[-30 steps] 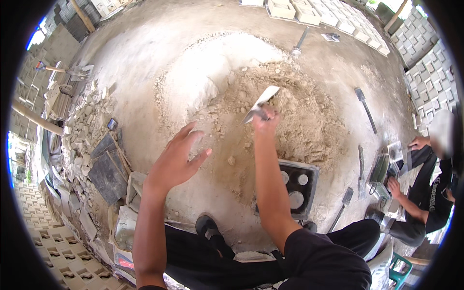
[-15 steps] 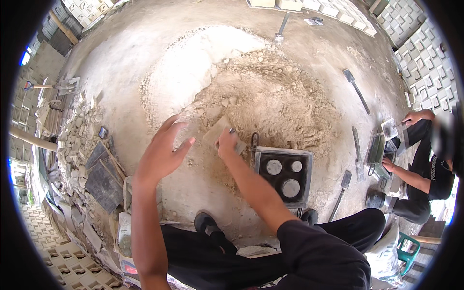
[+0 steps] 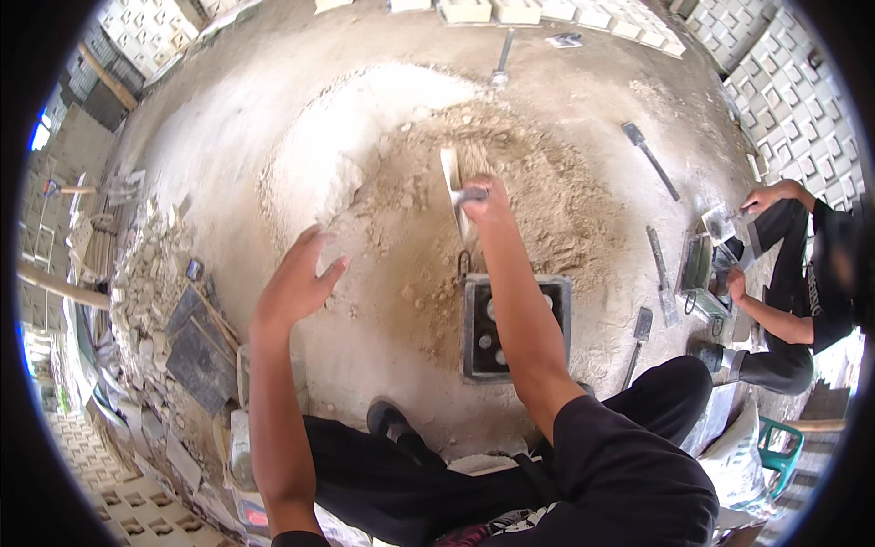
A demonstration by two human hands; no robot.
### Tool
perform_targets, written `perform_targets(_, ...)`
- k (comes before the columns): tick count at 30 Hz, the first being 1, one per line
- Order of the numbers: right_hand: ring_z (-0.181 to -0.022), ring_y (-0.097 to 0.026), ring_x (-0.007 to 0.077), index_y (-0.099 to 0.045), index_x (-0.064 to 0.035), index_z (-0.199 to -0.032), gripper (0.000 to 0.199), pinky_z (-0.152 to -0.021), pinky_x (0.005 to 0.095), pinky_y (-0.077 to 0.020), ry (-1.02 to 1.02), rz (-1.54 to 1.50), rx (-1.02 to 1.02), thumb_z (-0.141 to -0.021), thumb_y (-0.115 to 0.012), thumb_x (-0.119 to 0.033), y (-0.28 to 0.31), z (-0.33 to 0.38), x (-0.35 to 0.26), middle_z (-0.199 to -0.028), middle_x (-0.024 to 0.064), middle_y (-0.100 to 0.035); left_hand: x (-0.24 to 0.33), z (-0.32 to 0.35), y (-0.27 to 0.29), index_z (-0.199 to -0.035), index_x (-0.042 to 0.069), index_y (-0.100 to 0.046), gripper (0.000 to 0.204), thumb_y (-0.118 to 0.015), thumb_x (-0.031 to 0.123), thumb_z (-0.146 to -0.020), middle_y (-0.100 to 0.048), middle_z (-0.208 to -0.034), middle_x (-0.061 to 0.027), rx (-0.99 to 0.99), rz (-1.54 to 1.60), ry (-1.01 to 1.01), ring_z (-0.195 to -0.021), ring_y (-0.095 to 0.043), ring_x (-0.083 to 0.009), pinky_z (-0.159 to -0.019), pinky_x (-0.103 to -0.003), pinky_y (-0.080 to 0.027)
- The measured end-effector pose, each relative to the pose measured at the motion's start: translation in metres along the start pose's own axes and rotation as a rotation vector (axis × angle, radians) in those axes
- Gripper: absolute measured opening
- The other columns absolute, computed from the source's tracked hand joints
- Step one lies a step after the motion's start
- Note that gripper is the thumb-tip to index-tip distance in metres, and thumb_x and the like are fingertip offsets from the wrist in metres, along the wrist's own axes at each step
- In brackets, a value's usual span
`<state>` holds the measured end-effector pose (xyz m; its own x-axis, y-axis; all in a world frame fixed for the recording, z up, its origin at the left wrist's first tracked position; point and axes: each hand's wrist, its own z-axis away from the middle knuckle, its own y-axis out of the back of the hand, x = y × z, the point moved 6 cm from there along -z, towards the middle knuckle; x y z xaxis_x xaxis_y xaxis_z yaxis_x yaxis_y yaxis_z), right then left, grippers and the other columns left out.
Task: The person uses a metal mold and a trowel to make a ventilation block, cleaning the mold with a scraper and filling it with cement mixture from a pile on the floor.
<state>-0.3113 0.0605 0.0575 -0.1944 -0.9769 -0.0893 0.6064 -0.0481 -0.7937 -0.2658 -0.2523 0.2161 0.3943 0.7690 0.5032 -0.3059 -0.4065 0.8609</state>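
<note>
My right hand [image 3: 488, 201] is wrapped round the handle of a flat plastering trowel [image 3: 450, 173]. Its pale blade stands nearly on edge in the heap of crumbly tan mix [image 3: 556, 205]. Above the bare ground left of the heap, my left hand [image 3: 296, 281] hangs with thumb and fingers apart, holding nothing. Between my right forearm and my feet lies a dark square metal mould [image 3: 469, 351] with round discs inside, partly covered by that arm.
White powder [image 3: 319, 137] borders the heap's far left. Rubble [image 3: 137, 283] and dark boards [image 3: 205, 369] lie left. Long-handled tools [image 3: 652, 159] rest on the right, where a co-worker's hands [image 3: 736, 284] work at another mould [image 3: 700, 273]. Pale blocks [image 3: 519, 11] line the back.
My right hand has carried the trowel forward and right into the heap, turning its blade on edge. My right forearm now covers part of the mould. My left hand stays raised and open.
</note>
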Motion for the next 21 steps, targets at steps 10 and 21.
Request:
perform_targets(10,-0.039,-0.037,0.0066,-0.049,-0.0068,-0.076,0.030,-0.031,0.0204,-0.0300,-0.256,0.844,-0.011,-0.101,-0.052,-0.023,0.018,0.070,-0.116,-0.053,-0.0035,-0.039,0.042,-0.004,-0.045,-0.127,-0.003,-0.056,0.051,-0.062,0.035,-0.094,-0.056,-0.133,-0.0241,-0.145,0.031,-0.075,-0.123,-0.054,-0.0374,-0.105,-0.042,-0.042)
perform_targets(21,-0.071,-0.068,0.0323,-0.068,-0.0015,-0.091,0.056,-0.062,0.0431,-0.0529,0.592,2.917,-0.131,-0.086,-0.063,-0.057,0.108,0.088,-0.342,-0.076,0.0186,-0.069,0.079,-0.039,-0.281,-0.142,-0.005,-0.040,0.071,-0.051,0.049,-0.097,-0.047,-0.140,-0.0313,-0.010,0.258,0.227,-0.130,-0.046,-0.0460,-0.111,-0.048,-0.035)
